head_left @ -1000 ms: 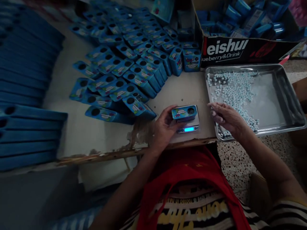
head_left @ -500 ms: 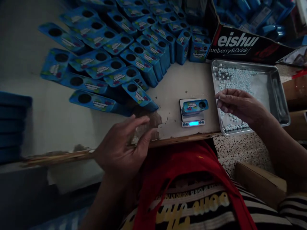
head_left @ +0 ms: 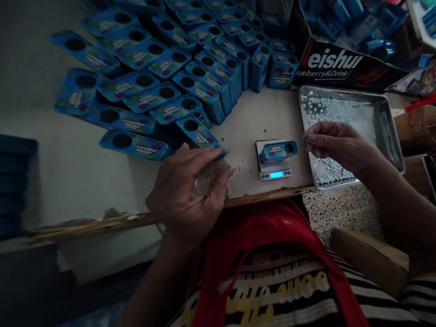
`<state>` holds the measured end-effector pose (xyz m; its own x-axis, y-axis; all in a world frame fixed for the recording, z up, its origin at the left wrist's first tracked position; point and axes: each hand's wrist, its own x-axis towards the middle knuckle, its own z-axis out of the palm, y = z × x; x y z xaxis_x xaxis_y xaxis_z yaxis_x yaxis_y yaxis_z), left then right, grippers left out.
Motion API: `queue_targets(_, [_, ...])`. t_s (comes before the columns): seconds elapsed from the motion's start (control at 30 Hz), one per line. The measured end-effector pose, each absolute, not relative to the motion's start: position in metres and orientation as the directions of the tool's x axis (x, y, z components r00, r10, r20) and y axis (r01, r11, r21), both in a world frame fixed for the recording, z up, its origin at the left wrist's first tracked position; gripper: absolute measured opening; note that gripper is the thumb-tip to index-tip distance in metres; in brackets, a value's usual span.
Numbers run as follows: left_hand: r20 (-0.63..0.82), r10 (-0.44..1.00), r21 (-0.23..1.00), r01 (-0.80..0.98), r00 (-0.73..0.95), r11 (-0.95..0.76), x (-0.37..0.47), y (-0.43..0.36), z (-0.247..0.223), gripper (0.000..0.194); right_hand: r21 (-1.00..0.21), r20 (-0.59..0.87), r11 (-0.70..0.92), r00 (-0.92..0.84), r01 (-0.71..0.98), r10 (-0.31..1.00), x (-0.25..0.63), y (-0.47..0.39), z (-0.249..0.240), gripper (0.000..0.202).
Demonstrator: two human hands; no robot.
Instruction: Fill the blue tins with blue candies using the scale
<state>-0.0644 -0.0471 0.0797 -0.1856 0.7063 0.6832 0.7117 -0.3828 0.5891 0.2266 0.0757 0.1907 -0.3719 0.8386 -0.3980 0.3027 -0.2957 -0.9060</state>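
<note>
A blue tin (head_left: 276, 152) with a dark round hole in its top stands on a small digital scale (head_left: 275, 175), whose display glows blue. To its right, my right hand (head_left: 335, 141) is over the near-left rim of a metal tray (head_left: 397, 145) of small pale candies; its fingertips are pinched together, and what they hold, if anything, is too small to name. My left hand (head_left: 190, 186) hovers left of the scale, thumb and fingers apart around nothing that I can see, close to the nearest blue tin (head_left: 196, 131) of the group.
Several more blue tins (head_left: 136, 84) crowd the back and left of the table (head_left: 85, 181). A black printed carton (head_left: 340, 68) full of blue tins stands behind the tray. Stacked blue items (head_left: 17, 181) are at the far left, and a cardboard box (head_left: 371, 259) is below the tray.
My left hand has moved right and slightly up, toward the nearest tins. My right hand has barely shifted, its fingers still pinched. The tin on the scale stays in place.
</note>
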Motion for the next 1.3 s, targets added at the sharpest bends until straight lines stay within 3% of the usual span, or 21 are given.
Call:
queue_targets(0.17, [0.65,0.74,0.604,0.708,-0.172,-0.365,-0.056,-0.039,0.076,0.054,-0.921,-0.357,-0.263,-0.352,0.287,0.865,0.242,0.076,0.191,0.028])
queue_targets(0.27, [0.535,0.819,0.72,0.619,-0.209,-0.313,-0.043,-0.032,0.056,0.063,-0.905,-0.292,-0.153,-0.316,0.398,0.903,0.269,0.081,0.19,0.025])
queue_targets(0.4, [0.322,0.933,0.872,0.435,-0.162,-0.226,-0.013,-0.012,0.024,0.065,-0.654,-0.085,0.179,-0.307,0.735,0.948,0.3,0.086,0.172,0.032])
queue_targets(0.47, [0.262,0.961,0.905,0.369,-0.086,-0.214,0.0,0.001,0.02,0.052,-0.619,-0.021,0.224,-0.3,0.753,0.954,0.302,0.081,0.154,0.04])
queue_targets(0.53, [0.28,0.96,0.891,0.376,-0.009,-0.256,0.007,0.011,0.029,0.034,-0.791,-0.054,0.101,-0.233,0.603,0.971,0.292,0.07,0.133,0.039])
queue_targets(0.6, [0.404,0.908,0.785,0.469,0.11,-0.406,0.01,0.017,0.047,0.026,-0.945,-0.21,-0.158,-0.161,0.287,0.964,0.276,0.058,0.113,0.033])
queue_targets(0.67, [0.561,0.785,0.58,0.551,0.263,-0.6,0.009,0.021,0.062,0.034,-0.912,-0.394,-0.408,-0.186,-0.045,0.9,0.258,0.048,0.097,0.035])
queue_targets(0.73, [0.66,0.669,0.413,0.577,0.343,-0.704,0.006,0.024,0.069,0.042,-0.796,-0.485,-0.546,-0.263,-0.261,0.834,0.243,0.043,0.088,0.035])
queue_targets(0.8, [0.669,0.667,0.408,0.588,0.329,-0.699,0.004,0.028,0.066,0.044,-0.719,-0.503,-0.586,-0.303,-0.373,0.81,0.234,0.042,0.085,0.027])
queue_targets(0.93, [0.577,0.771,0.513,0.616,0.268,-0.598,-0.001,0.028,0.051,0.039,-0.657,-0.518,-0.616,-0.334,-0.434,0.787,0.231,0.048,0.086,0.014])
queue_targets(1.07, [0.609,0.737,0.406,0.682,0.293,-0.608,-0.001,0.021,0.052,0.041,-0.682,-0.486,-0.612,-0.377,-0.4,0.788,0.234,0.051,0.09,0.009])
queue_targets(1.3, [0.605,0.706,0.288,0.726,0.367,-0.624,0.0,0.016,0.057,0.048,-0.801,-0.4,-0.536,-0.428,-0.267,0.81,0.232,0.057,0.089,0.029])
